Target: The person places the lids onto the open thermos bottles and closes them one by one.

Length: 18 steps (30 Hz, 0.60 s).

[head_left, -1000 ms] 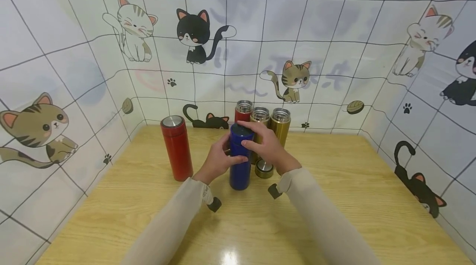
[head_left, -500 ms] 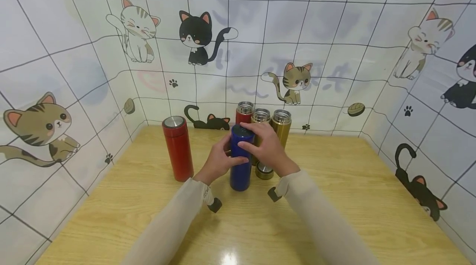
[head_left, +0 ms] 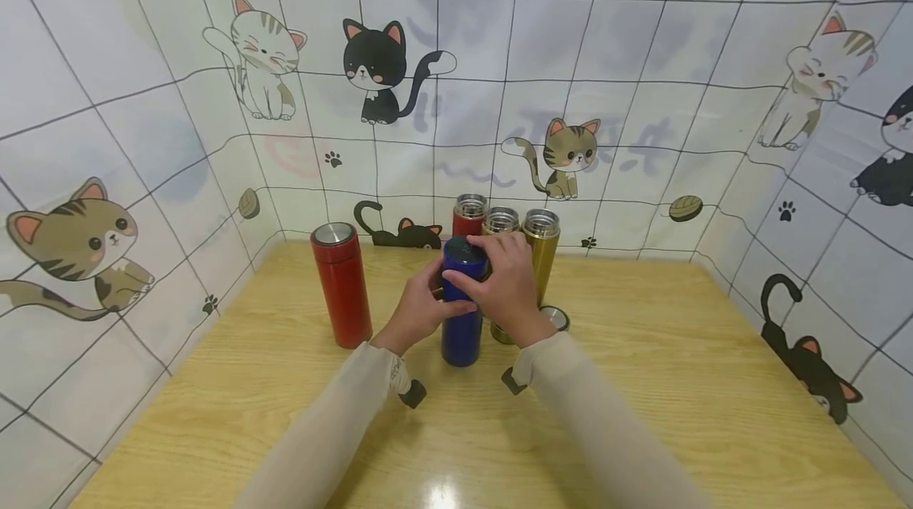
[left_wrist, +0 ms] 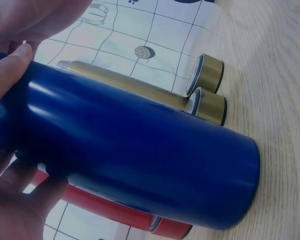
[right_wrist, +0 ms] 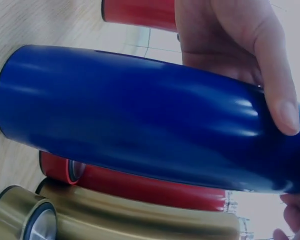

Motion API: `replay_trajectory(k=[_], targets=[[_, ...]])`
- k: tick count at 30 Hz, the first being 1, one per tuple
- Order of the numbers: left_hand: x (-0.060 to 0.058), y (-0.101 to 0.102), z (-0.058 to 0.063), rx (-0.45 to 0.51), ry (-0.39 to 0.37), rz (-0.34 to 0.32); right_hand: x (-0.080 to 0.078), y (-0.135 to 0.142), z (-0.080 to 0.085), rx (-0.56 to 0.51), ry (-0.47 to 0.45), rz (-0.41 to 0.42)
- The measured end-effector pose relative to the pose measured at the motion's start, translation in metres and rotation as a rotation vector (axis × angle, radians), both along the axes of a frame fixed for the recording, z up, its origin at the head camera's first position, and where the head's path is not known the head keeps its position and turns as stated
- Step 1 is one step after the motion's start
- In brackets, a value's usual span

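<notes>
A blue thermos (head_left: pixel 461 338) stands upright on the wooden table, its dark-topped lid (head_left: pixel 465 249) in place. My left hand (head_left: pixel 416 304) grips the upper body from the left, thumb across the near side. Around the lid, my right hand (head_left: pixel 508 281) curls from the right, with its thumb on the front and fingers on the far side. In the left wrist view the blue body (left_wrist: pixel 140 145) fills the middle, its base on the wood. The right wrist view shows the left thumb (right_wrist: pixel 285 115) pressed on the body near the lid.
A capped red thermos (head_left: pixel 342 287) stands to the left. Behind my right hand are a lidless red thermos (head_left: pixel 468 216) and two lidless gold ones, one at the right (head_left: pixel 544 251). Gold lids (left_wrist: pixel 210 74) and a red lid (right_wrist: pixel 57 167) lie by their bases. Patterned sheeting (head_left: pixel 628 112) backs the table.
My right hand has turned around the lid, its thumb shifting left and its wrist swinging left and nearer. A lid now shows to the right of that wrist. My left hand stays put.
</notes>
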<state>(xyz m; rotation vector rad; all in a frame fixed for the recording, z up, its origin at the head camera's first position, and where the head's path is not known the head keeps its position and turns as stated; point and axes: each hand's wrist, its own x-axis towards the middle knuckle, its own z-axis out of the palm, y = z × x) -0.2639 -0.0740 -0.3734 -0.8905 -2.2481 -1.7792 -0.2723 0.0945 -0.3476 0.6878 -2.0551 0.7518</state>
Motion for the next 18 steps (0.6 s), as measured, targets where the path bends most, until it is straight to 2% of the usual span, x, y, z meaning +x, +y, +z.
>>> replay_trajectory(k=[2, 4, 6, 9, 11, 14, 16, 18], targets=[[-0.007, 0.0, -0.007, 0.006, -0.005, -0.003, 0.002, 0.0, 0.002, -0.002, -0.043, -0.001], [-0.014, 0.0, -0.014, 0.014, -0.018, -0.005, 0.004, 0.001, 0.005, -0.009, -0.156, 0.048], [-0.017, -0.002, -0.015, 0.019, -0.034, -0.011, 0.006, 0.004, 0.011, -0.028, -0.312, 0.144], [-0.019, -0.004, -0.016, 0.017, -0.063, -0.017, 0.004, 0.011, 0.018, -0.075, -0.555, 0.348], [-0.02, -0.005, -0.015, 0.014, -0.08, -0.027, 0.002, 0.017, 0.023, -0.096, -0.673, 0.48], [-0.021, -0.006, -0.014, 0.012, -0.105, -0.046, -0.003, 0.024, 0.026, -0.112, -0.768, 0.632], [-0.021, -0.007, -0.014, 0.013, -0.123, -0.059, -0.005, 0.028, 0.026, -0.11, -0.79, 0.685], [-0.021, -0.006, -0.013, 0.014, -0.135, -0.066, -0.006, 0.03, 0.026, -0.109, -0.79, 0.701]])
